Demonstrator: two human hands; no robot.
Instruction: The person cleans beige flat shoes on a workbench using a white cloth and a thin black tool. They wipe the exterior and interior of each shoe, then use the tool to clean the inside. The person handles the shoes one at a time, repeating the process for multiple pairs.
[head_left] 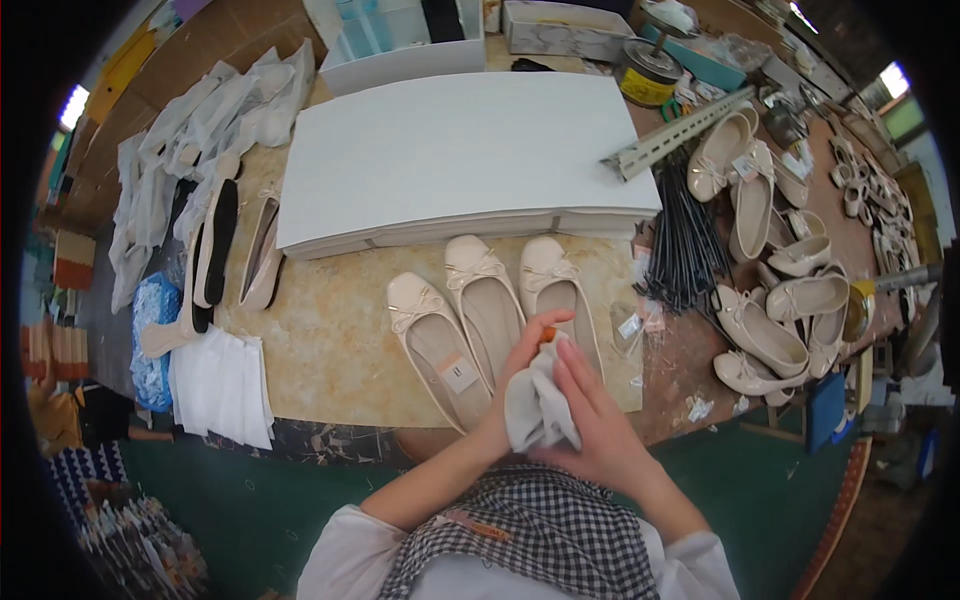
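Note:
Both of my hands meet just past the table's front edge, over the beige ballet flats. My left hand (pixel 507 392) is closed around a crumpled pale grey cloth (pixel 533 402). From the other side, my right hand (pixel 603 425) presses against the same cloth with its fingers held together. A small orange thing (pixel 549 335) pokes out above the cloth between my fingers; its kind is not clear. Three flats with bows lie ahead: a left one (pixel 415 318) with a paper tag inside, a middle one (pixel 478 280), and a right one (pixel 550 275) partly hidden by my hands.
A wide stack of white sheets (pixel 450 150) stands behind the flats. More beige flats (pixel 765 325) pile up at right, beside a bundle of black rods (pixel 685 250). At left are other flats (pixel 262 250), white paper (pixel 222 392) and a blue plastic bag (pixel 155 340).

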